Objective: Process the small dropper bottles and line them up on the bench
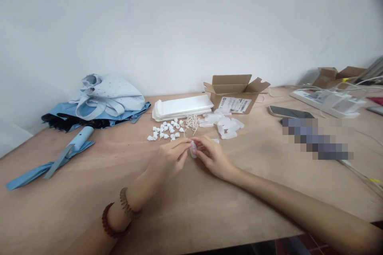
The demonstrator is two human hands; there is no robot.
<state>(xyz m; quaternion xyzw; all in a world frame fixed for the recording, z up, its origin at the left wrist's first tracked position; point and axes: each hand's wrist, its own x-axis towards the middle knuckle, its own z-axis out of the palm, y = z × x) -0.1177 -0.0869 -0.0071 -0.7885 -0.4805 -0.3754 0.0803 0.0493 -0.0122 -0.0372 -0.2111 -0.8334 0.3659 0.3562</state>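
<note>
In the head view, 1 translucent plastic bottle (192, 150) is held just above the table (167, 215), between the 2 hands. The bottle is gripped at its side by the thumb and fingers of the right hand (213, 154). The fingertips of the left hand (174, 152) are bunched at the bottle's upper end; whether a part is pinched there cannot be told. Beyond the hands, white pointed caps (167, 128), white cords (191, 121) and loose translucent bottles (227, 122) are laid out before an open cardboard box (236, 104). The step in hand is judged to be fingertip work at the bottle's top; a steady right-hand grip and light left-hand alignment are called for.
</note>
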